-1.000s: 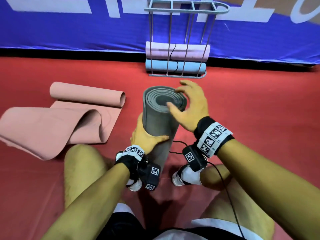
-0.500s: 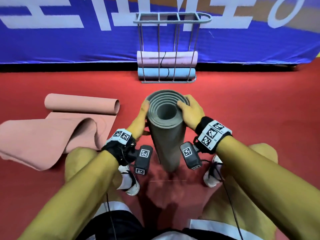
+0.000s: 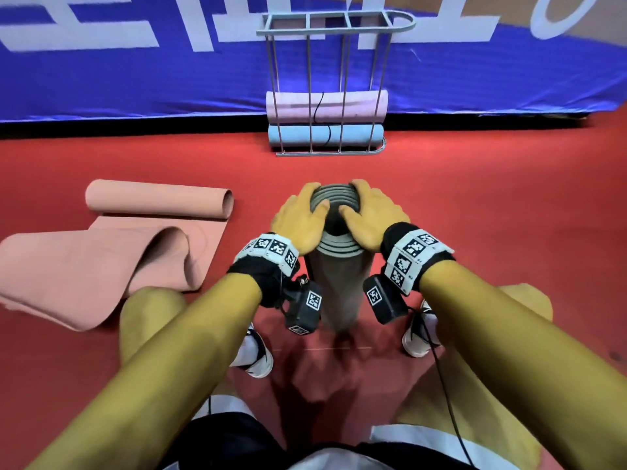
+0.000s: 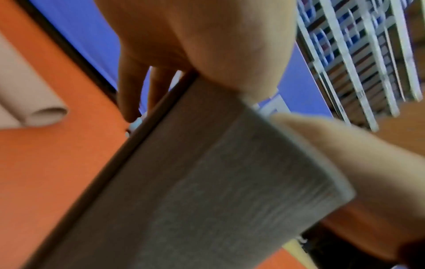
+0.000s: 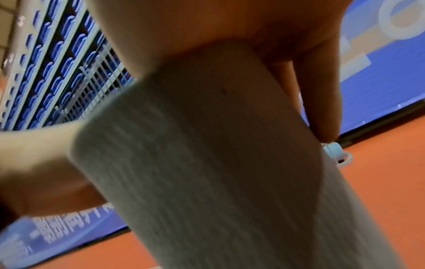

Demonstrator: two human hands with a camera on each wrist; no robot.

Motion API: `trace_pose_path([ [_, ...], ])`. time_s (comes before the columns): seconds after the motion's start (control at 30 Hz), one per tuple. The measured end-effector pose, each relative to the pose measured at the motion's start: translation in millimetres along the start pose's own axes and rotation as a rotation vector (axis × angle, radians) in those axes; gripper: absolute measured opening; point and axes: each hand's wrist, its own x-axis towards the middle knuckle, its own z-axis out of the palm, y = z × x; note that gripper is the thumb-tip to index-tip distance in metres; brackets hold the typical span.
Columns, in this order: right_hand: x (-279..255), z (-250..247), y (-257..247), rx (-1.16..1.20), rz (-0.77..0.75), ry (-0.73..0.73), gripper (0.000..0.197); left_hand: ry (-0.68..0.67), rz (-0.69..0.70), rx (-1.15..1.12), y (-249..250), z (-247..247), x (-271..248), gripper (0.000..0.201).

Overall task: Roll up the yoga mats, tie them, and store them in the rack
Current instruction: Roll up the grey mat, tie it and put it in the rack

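Both hands have moved onto the upright grey mat's point(image 3: 336, 279) top — left hand point(image 3: 298, 218) and right hand point(image 3: 368, 220), fingers curled over the rim, squaring the roll before tying.

Grey foam yoga mat point(image 3: 336, 283), rolled into a tight cylinder, stands upright on one end on the red floor; spiral layers visible at its top. Untied. Salmon-pink yoga mat point(image 3: 101, 259) lies to its left on the floor, far end curled into a tube, rest loose and wavy. Grey metal wire rack point(image 3: 334, 25) stands against the blue banner, holding two tied rolls stacked horizontally: lilac roll point(image 3: 359, 105) on light-blue roll point(image 3: 356, 135).
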Motion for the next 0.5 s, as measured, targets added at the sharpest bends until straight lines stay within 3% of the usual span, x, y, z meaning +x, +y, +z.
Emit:
trace_pose_path([
  [0.13,5.8,-7.6,17.5,0.196,0.038,0.025,0.052,0.019,-0.016,-0.305,0.8,17.1,5.4,0.035],
  [0.3,8.5,-5.1,27.5,0.373,0.11,0.086,0.044,0.061,-0.025,-0.508,1.3,31.5,9.6,0.042],
  [0.37,9.3,-2.4,29.7,0.429,0.144,0.116,0.042,0.027,-0.054,-0.694,-2.0,34.8,0.4,0.061],
  [0.43,9.5,-1.1,31.5,0.474,0.171,0.124,0.041,-0.06,-0.05,-0.878,-12.8,36.2,-12.0,0.092],
  [0.5,10.2,-1.7,34.4,0.51,0.178,0.137,0.043,-0.173,0.027,-0.831,-27.1,40.6,-22.6,0.117],
])
